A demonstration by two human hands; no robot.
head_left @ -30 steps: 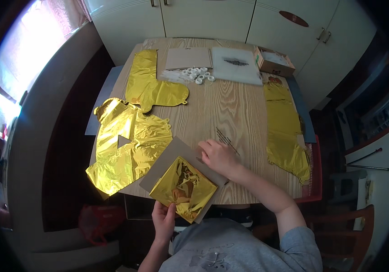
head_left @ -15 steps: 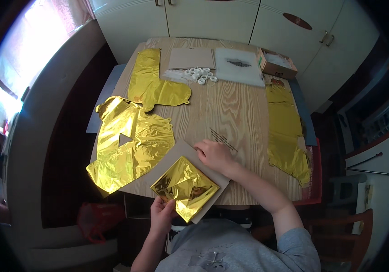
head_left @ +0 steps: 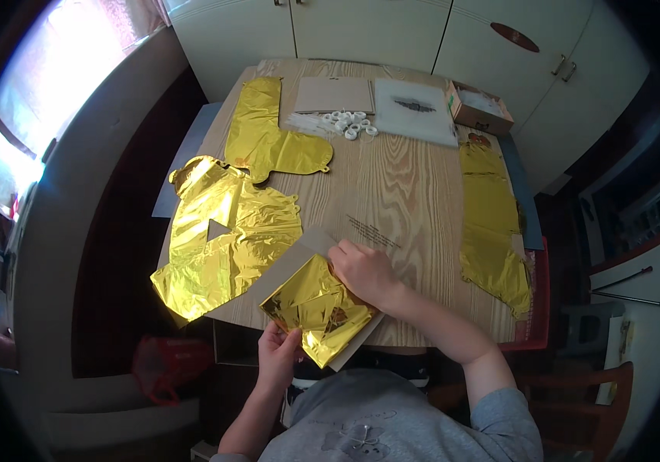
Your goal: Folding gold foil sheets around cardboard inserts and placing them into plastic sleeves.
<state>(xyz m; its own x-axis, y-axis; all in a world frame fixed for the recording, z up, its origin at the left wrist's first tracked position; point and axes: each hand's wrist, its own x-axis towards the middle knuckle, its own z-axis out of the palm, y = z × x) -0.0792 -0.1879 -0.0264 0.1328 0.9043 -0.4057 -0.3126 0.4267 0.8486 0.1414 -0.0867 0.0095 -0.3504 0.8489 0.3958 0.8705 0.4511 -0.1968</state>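
A gold foil balloon [head_left: 316, 296], folded into a creased square, lies on a grey-brown cardboard sheet [head_left: 288, 266] at the table's near edge. My left hand [head_left: 278, 356] is closed on the foil's near-left edge, pinching it between thumb and fingers. My right hand [head_left: 367, 276] has its fingers curled against the far-right edge of the foil, over the cardboard; the fingertips are partly hidden. Just left of the cardboard is a large flat gold foil balloon [head_left: 257, 239] with a triangular hole. An L-shaped gold foil balloon [head_left: 268, 142] lies beyond it.
Another flat gold balloon [head_left: 490, 215] lies along the table's right side. At the back are a cardboard stack [head_left: 334, 94], several white ribbon rolls [head_left: 351, 122], a pack in clear plastic [head_left: 415, 112] and an open box [head_left: 480, 112]. A red tray [head_left: 539, 300] sits at the right edge.
My right hand has come slightly nearer and onto the foil's far-right edge. The folded foil has shifted a little, its creases changed. The whole view has moved slightly.
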